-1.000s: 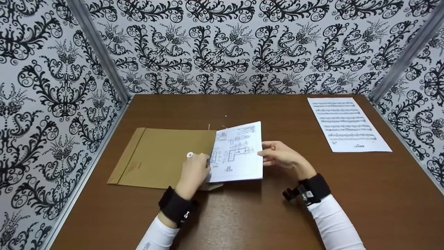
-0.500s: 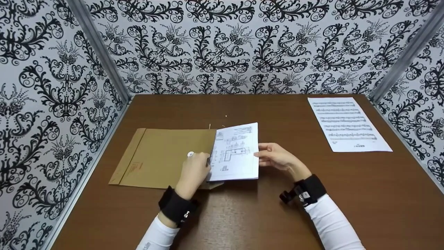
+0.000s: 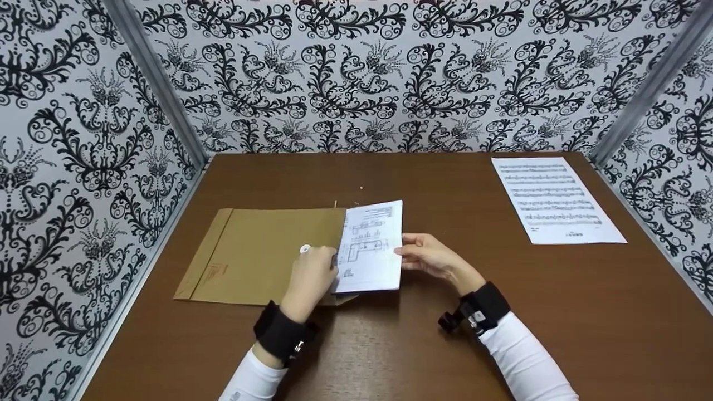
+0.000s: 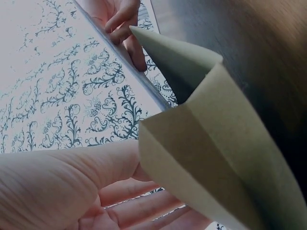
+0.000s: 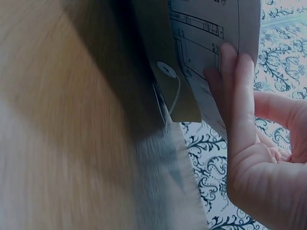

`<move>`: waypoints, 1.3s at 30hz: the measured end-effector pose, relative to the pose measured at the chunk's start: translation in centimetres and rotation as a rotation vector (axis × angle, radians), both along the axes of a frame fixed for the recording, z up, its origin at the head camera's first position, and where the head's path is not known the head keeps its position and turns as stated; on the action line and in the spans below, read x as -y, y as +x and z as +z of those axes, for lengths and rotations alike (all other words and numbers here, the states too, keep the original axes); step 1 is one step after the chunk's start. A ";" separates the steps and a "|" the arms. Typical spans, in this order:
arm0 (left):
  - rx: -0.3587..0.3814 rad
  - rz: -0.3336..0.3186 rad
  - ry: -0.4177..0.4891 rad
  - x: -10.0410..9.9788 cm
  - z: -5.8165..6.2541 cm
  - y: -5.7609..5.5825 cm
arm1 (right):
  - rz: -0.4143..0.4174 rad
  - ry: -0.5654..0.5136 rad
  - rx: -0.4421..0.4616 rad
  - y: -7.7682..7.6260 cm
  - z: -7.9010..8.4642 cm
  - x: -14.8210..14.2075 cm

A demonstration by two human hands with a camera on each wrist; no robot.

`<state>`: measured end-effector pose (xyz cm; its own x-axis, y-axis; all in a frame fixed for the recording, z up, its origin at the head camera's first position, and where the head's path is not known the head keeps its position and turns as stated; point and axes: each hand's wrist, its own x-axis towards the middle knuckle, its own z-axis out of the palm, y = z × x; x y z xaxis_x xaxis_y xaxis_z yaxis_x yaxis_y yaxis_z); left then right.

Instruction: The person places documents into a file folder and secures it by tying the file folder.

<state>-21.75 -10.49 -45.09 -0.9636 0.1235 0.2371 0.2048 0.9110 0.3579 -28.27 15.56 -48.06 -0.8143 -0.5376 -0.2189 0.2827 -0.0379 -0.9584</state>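
Black-and-white scroll-patterned wall (image 3: 356, 78) right across the top of the frame, and below it the brown bench (image 3: 412, 351) fills the middle and bottom. Left of centre lies the tan envelope (image 3: 262, 234), mouth to the right, and there at the centre are the printed sheets (image 3: 370, 253), tilted up at that mouth, their left end out of sight! A page of music (image 3: 558, 200) lies flat at upper right, well apart. Now the hands: the left hand (image 3: 313, 273), just below centre, has its grip closed on the envelope's edge at the mouth; the right hand (image 3: 434, 259), right of centre, pinches the sheets' right edge, thumb in front, fingers behind. Smallest of all, a white disc (image 3: 304, 249) shows on the envelope, just beside the left hand.
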 end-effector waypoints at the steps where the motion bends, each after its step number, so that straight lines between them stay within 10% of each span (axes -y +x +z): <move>1: -0.002 -0.001 0.000 0.0 0.0 0.0 | 0.000 -0.004 0.000 0.0 0.0 0.2; 39: -0.056 0.005 -0.021 -0.1 0.0 0.1 | 0.017 0.109 0.049 -1.7 0.7 2.9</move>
<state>-21.63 -10.40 -45.13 -0.9494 0.1247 0.2883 0.2199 0.9193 0.3265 -29.94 12.70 -47.40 -0.7923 -0.5219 -0.3162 0.3294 0.0705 -0.9416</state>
